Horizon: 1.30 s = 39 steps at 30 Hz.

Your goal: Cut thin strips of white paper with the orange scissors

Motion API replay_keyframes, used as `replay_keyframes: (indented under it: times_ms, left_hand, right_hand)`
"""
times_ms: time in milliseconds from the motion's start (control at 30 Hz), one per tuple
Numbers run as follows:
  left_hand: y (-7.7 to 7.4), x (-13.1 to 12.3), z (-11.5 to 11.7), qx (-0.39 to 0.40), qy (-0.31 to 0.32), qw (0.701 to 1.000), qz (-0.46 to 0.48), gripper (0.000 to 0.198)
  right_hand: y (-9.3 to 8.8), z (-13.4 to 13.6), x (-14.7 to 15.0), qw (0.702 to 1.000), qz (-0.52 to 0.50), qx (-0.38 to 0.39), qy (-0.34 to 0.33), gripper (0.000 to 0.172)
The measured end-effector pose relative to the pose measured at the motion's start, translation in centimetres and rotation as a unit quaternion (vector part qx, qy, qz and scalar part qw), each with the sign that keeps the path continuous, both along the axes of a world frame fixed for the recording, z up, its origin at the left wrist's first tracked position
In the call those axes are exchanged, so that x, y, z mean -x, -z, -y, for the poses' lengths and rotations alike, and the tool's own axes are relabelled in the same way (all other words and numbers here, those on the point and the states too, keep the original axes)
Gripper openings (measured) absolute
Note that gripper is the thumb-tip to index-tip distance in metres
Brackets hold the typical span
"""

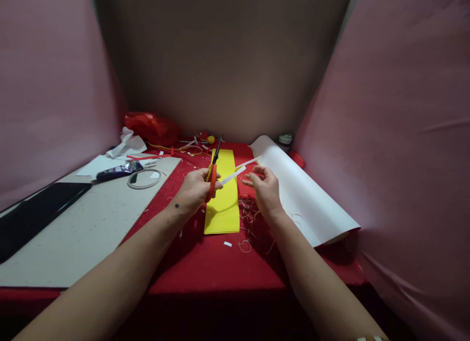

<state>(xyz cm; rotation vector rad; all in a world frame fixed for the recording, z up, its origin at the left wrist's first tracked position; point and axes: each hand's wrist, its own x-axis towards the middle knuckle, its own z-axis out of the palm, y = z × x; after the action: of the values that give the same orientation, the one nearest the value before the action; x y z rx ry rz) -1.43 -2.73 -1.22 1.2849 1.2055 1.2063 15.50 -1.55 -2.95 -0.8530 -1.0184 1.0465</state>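
The left hand (194, 189) is closed around the orange handles of the scissors (213, 173), whose dark blades point up and away from it, tips slightly parted as far as can be told. The right hand (265, 188) sits just right of it, fingers (257, 172) loosely curled and pinching the near end of a thin white strip (243, 166). The strip runs from those fingers toward the scissors, and a 2nd length of it slants up to the right, past the right hand's fingertips.

Below and between the 2 hands lies the yellow sheet (223, 211), flat on the red cloth (220, 262); the left hand hovers over its left edge. Loose threads (249, 216) and small white scraps are scattered under the right wrist. Right of the right hand, a white roll (308, 199) of paper lies partly unrolled. Well left of the left hand are a wire ring (144, 179), a dark tube (119, 171) and a grey board (84, 233) with a black slab (33, 216) on it. Beyond the scissors, red crumpled plastic (151, 127) sits at the back.
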Motion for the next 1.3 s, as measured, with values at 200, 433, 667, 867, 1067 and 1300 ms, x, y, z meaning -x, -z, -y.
replay_keyframes:
  times_ms: [200, 433, 667, 867, 1067, 1300]
  left_hand:
    - [-0.3, -0.2, 0.4, 0.001, 0.000, 1.000, -0.014, 0.031]
    - [-0.6, -0.2, 1.0, 0.036, 0.060, 0.998, -0.005, 0.022]
    - [0.2, 0.2, 0.3, 0.028, 0.060, 0.997, 0.045, 0.015]
    - [0.1, 0.2, 0.5, 0.023, 0.080, 0.997, 0.002, 0.024]
    - [0.4, 0.0, 0.4, 0.011, 0.073, 0.994, -0.078, 0.026]
    - [0.7, 0.3, -0.2, 0.030, 0.075, 0.988, -0.132, 0.027]
  right_hand:
    - [0.0, 0.4, 0.8, 0.975, -0.060, 0.131, -0.169, 0.015]
    - [0.2, 0.2, 0.6, 0.981, -0.072, 0.090, -0.157, 0.010]
    - [0.4, 0.1, 0.4, 0.983, -0.042, 0.082, -0.162, 0.016]
    - [0.2, 0.4, 0.5, 0.984, -0.016, 0.081, -0.157, 0.018]
    - [0.3, 0.5, 0.6, 0.985, -0.003, 0.077, -0.153, 0.022]
    - [0.3, -0.6, -0.3, 0.993, -0.036, 0.047, -0.098, 0.038]
